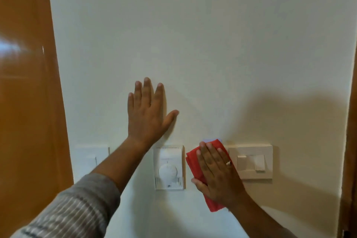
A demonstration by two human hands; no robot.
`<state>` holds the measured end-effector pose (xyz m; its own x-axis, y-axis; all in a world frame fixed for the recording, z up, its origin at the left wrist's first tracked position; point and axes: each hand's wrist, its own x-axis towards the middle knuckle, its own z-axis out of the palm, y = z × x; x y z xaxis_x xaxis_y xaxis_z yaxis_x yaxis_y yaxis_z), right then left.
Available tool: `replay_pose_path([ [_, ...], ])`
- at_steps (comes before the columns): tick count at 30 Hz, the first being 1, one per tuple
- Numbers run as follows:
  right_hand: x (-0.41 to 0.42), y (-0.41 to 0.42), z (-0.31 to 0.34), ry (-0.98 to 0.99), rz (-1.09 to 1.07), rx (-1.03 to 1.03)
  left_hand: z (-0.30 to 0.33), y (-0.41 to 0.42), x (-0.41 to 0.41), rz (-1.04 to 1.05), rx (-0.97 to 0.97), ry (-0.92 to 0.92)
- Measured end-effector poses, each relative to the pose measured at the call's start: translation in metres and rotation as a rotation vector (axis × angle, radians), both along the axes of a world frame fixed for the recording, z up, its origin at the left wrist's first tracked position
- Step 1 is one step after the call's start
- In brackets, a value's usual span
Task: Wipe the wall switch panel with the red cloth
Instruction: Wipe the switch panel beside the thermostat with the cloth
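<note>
My right hand [217,172] lies flat on the red cloth [195,164] and presses it against the wall. The cloth and hand cover a panel whose pale top edge [212,139] just shows above the cloth. A white switch panel [253,161] with rocker switches sits directly to the right, touching the cloth's edge. My left hand [148,114] rests flat on the bare wall higher up, fingers spread, holding nothing.
A white thermostat with a round dial [168,167] hangs between my arms. Another white switch plate [90,159] sits at the left, partly behind my left forearm. An orange wooden door [27,83] borders the wall on the left, wooden trim [349,141] on the right.
</note>
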<state>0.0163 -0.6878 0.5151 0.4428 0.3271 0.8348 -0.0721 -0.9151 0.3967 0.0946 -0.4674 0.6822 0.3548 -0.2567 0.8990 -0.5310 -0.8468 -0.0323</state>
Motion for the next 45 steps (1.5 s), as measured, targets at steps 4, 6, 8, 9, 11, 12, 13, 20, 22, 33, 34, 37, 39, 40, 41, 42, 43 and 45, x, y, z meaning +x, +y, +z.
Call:
replay_pose_path([
  [4, 0.011, 0.009, 0.004, -0.072, -0.089, 0.057, 0.008, 0.007, 0.027, 0.047, -0.041, -0.090],
  [6, 0.015, 0.008, -0.001, -0.087, -0.099, -0.008, 0.008, 0.006, 0.034, 0.066, -0.076, -0.157],
  [8, 0.016, -0.002, -0.005, -0.098, -0.093, -0.164, 0.005, 0.004, 0.039, 0.079, -0.089, -0.198],
  [9, 0.013, -0.009, -0.004, -0.086, -0.087, -0.254, 0.005, 0.004, 0.040, 0.080, -0.083, -0.205],
  [11, 0.003, -0.020, 0.004, -0.040, -0.060, -0.392, 0.005, 0.005, 0.040, 0.079, -0.075, -0.217],
  [12, 0.000, -0.023, 0.007, -0.031, -0.039, -0.411, 0.005, 0.005, 0.041, 0.080, -0.074, -0.221],
  [13, 0.000, -0.024, 0.010, -0.041, -0.018, -0.389, 0.005, 0.005, 0.041, 0.084, -0.077, -0.220],
  [20, 0.015, 0.000, 0.008, -0.136, -0.052, -0.218, 0.006, 0.002, 0.042, 0.084, -0.097, -0.224],
  [22, 0.009, -0.010, 0.007, -0.084, -0.034, -0.387, 0.007, 0.002, 0.041, 0.074, -0.089, -0.214],
  [33, 0.017, 0.012, 0.010, -0.182, -0.094, 0.005, 0.004, 0.001, 0.047, 0.085, -0.093, -0.234],
  [34, 0.018, 0.011, 0.009, -0.171, -0.088, -0.068, 0.004, 0.000, 0.047, 0.083, -0.094, -0.242],
  [37, 0.012, 0.000, 0.004, -0.109, -0.060, -0.337, 0.004, 0.001, 0.045, 0.068, -0.090, -0.247],
  [39, 0.006, -0.010, 0.006, -0.085, -0.043, -0.441, 0.005, 0.003, 0.045, 0.066, -0.081, -0.241],
  [40, 0.004, -0.014, 0.008, -0.085, -0.031, -0.445, 0.005, 0.004, 0.045, 0.063, -0.078, -0.240],
  [41, 0.003, -0.016, 0.009, -0.098, -0.018, -0.412, 0.005, 0.004, 0.045, 0.058, -0.078, -0.238],
  [42, 0.003, -0.014, 0.009, -0.122, -0.011, -0.345, 0.006, 0.004, 0.044, 0.056, -0.081, -0.237],
  [43, 0.004, -0.009, 0.010, -0.147, -0.016, -0.247, 0.005, 0.004, 0.045, 0.053, -0.085, -0.233],
  [45, 0.011, 0.009, 0.013, -0.205, -0.054, -0.040, 0.005, 0.002, 0.046, 0.051, -0.091, -0.242],
])
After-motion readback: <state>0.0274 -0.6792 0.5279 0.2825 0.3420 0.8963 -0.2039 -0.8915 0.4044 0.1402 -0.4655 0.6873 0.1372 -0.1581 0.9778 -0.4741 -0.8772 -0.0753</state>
